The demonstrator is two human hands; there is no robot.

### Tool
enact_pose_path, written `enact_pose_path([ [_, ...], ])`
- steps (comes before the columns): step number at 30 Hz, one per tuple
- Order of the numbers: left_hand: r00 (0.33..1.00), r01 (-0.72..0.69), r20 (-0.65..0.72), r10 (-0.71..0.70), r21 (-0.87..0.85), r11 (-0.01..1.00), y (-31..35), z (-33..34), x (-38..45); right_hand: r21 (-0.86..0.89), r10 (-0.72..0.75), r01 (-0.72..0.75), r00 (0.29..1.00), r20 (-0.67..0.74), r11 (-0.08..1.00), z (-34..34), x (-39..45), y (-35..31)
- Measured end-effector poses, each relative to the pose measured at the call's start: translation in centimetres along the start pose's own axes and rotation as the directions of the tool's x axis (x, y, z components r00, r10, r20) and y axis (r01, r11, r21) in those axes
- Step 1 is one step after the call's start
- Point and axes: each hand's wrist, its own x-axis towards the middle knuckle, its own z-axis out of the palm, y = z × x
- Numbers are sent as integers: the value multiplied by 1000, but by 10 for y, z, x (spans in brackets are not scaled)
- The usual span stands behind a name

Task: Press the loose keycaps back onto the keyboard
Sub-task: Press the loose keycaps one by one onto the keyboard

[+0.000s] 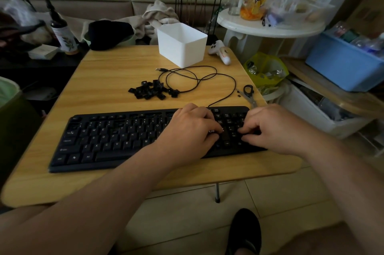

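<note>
Both hands, left [188, 130] and right [276, 128], rest with curled fingers on the keyboard's [116, 140] right end; whether they pinch anything is unclear. Loose keycaps [152, 90] lie behind the keyboard on the desk [104, 80].

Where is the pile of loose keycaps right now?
The pile of loose keycaps lies on the wooden table, beyond the keyboard near the middle, beside the looped black cable and in front of the white bin.
</note>
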Motion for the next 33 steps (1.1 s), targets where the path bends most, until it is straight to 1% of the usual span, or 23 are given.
enact_pose_path([
  [2, 1000, 2, 1, -2, -2, 1000, 0, 0, 0, 9, -4, 4, 1000, 3, 1000, 0, 0, 1],
  [6, 1000, -1, -1, 1, 4, 1000, 0, 1, 0, 12, 5, -4, 999, -50, 1000, 6, 0, 1],
  [13, 1000, -2, 3, 2, 5, 1000, 1, 1, -1, -115, -2, -9, 995, -97, 993, 14, -4, -6],
  [15, 1000, -5, 5, 5, 6, 1000, 1, 2, -2, -123, 5, -18, 994, -105, 992, 15, -6, -8],
  [18, 1000, -7, 1, 7, 3, 1000, 0, 1, -2, -59, 44, -50, 994, -98, 997, 14, -7, -7],
  [19, 1000, -10, -1, 10, 5, 1000, -1, 2, -1, -17, 64, -66, 993, -99, 998, 13, -8, -6],
  [21, 1000, -16, -5, 17, 11, 1000, -1, 2, -1, 122, 144, -128, 981, -128, 984, 9, -9, -3],
  [24, 1000, -21, -10, 21, 5, 1000, -2, 3, -1, 326, 294, -226, 939, -177, 918, 1, -11, -2],
  [26, 1000, -21, -13, 21, -1, 1000, -2, 3, 0, 408, 362, -269, 917, -170, 873, 0, -10, -2],
  [28, 1000, -22, -15, 22, 2, 1000, -2, 3, 0, 433, 390, -301, 912, -132, 850, 2, -8, -4],
  [31, 1000, -20, -18, 20, 5, 1000, -2, 3, 0, 367, 388, -344, 920, -51, 864, 6, -4, -9],
  [33, 1000, -22, -20, 22, 8, 1000, -3, 4, 1, 350, 380, -344, 924, -40, 871, 6, -2, -11],
])
